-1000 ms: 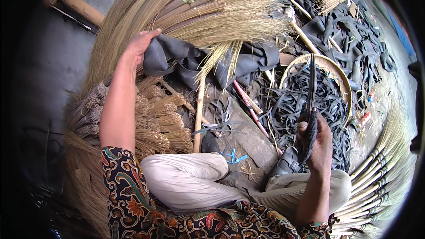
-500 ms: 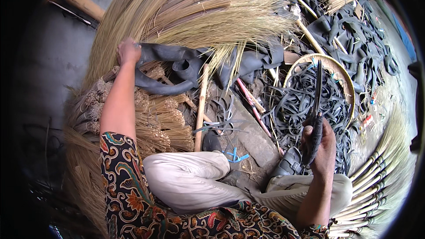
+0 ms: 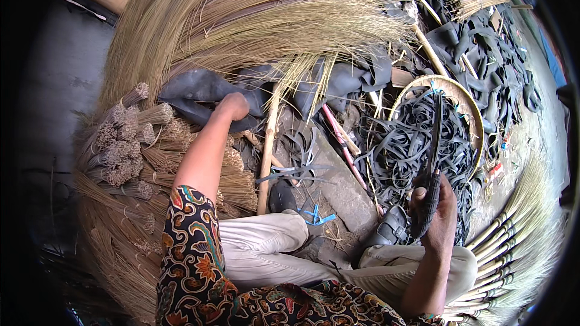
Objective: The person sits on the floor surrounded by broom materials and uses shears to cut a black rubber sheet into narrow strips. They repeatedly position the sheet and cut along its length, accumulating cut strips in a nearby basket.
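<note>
My right hand (image 3: 436, 211) is closed round the dark wrapped handle of a knife (image 3: 436, 136). Its long narrow blade points up and away, in front of a round woven tray (image 3: 470, 105) heaped with thin black rubber strips (image 3: 411, 136). To the left, my left hand (image 3: 232, 107) is curled against a wide black rubber sheet (image 3: 193, 89), its fingertips turned out of sight. The sheet lies folded under the edge of a large pile of broom grass (image 3: 254, 30).
Tied bundles of stalks (image 3: 124, 145) crowd the left side. A bamboo stick (image 3: 270, 145) and a stone slab (image 3: 344, 190) lie before my folded legs. Black rubber scraps (image 3: 483, 54) cover the far right, and finished brush heads (image 3: 501, 247) fan out at the near right.
My left hand has moved right and nearer along the black rubber sheet, leaving its left end. The right hand still holds the knife upright; the view has shifted slightly.
</note>
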The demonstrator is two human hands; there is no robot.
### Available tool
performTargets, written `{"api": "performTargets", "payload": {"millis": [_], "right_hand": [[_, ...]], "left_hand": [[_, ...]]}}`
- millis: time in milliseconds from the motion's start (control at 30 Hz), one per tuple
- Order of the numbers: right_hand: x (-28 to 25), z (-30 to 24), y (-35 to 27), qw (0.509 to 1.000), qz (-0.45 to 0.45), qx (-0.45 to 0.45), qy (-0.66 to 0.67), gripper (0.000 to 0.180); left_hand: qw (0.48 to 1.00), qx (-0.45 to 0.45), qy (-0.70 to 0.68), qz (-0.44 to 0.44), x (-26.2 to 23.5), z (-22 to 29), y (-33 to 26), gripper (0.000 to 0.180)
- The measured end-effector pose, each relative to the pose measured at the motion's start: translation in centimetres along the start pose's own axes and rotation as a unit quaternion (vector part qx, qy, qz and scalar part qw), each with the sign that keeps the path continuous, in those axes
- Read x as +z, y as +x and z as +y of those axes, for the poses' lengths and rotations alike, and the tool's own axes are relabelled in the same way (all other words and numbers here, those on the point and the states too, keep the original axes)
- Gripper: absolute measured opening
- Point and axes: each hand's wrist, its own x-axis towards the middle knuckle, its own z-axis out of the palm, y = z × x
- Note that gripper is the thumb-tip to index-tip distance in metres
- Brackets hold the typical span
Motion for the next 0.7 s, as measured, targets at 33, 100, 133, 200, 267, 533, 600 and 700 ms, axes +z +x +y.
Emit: {"api": "performTargets", "payload": {"millis": [33,100,133,200,267,533,600,700], "right_hand": [[0.1,0.0,0.2,1.0,0.003,-0.002,0.008,0.036],[0.2,0.0,0.4,1.0,0.007,0.013,-0.01,0.037],[0.3,0.0,0.5,1.0,0.012,0.02,-0.02,0.038],[0.4,0.0,0.7,0.999,0.005,0.031,-0.023,0.038],[0.6,0.0,0.9,0.999,0.005,0.026,-0.04,0.036],[1.6,-0.3,1.6,0.997,0.012,0.041,-0.065,0.032],[1.7,-0.5,1.6,0.997,0.013,0.035,-0.062,0.031],[1.9,-0.8,1.4,0.995,0.008,-0.003,-0.098,0.029]], "left_hand": [[0.998,-0.025,0.058,0.013,0.7,-0.6,0.8,0.044],[0.991,-0.048,0.088,0.086,2.0,-1.8,1.8,0.056],[0.987,-0.045,0.057,0.146,2.5,-2.3,2.0,0.063],[0.984,-0.056,0.017,0.166,2.7,-2.4,2.7,0.071],[0.992,-0.081,0.0,0.094,2.0,-2.2,3.7,0.074],[0.994,0.035,-0.096,0.03,1.3,-3.6,3.3,0.052],[0.988,0.075,-0.106,-0.08,-1.2,-4.8,2.6,0.044],[0.98,0.117,-0.158,-0.042,-5.0,-6.5,-1.8,0.035]]}}
